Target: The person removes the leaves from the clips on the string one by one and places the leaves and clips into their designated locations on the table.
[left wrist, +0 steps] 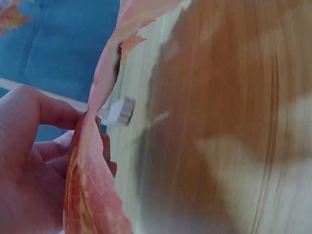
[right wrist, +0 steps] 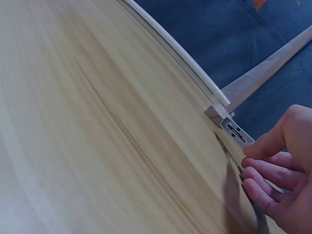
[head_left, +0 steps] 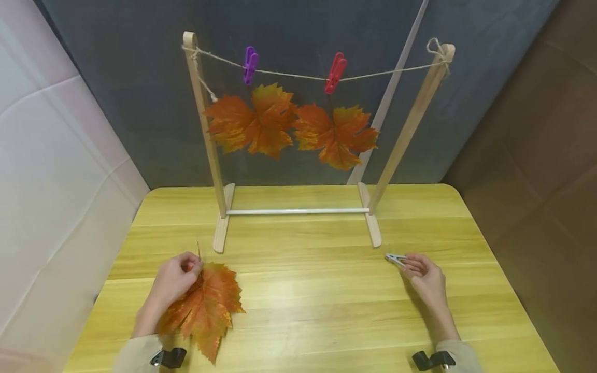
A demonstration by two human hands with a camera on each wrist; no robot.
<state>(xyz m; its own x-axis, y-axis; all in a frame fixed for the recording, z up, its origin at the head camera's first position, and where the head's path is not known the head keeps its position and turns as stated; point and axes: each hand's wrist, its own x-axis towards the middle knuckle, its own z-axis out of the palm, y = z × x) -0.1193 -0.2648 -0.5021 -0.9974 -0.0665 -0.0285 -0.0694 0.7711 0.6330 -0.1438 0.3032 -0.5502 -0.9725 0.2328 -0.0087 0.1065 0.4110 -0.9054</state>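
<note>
My left hand (head_left: pixel 174 280) pinches an orange maple-like leaf (head_left: pixel 212 305) by the base of its thin stem, which sticks up past the fingers. In the left wrist view the leaf (left wrist: pixel 97 180) appears nearly edge-on beside the fingers. On the right, my right hand (head_left: pixel 428 280) holds a pale grey clothespin (head_left: pixel 395 259) between thumb and fingers, its tip pointing left. The right wrist view shows that clothespin (right wrist: pixel 236 131) beyond the thumb. Two similar leaves hang from a string (head_left: pixel 294 76), one under a purple clothespin (head_left: pixel 250 66), the other under a red clothespin (head_left: pixel 335 73).
A wooden frame stands at the table's back, with a left post (head_left: pixel 205 124), a right post (head_left: pixel 412 129) and a white crossbar (head_left: pixel 298 211) low between them. Its feet rest on the wood-grain table (head_left: pixel 303 311). Behind it hangs a dark backdrop (head_left: pixel 298 26).
</note>
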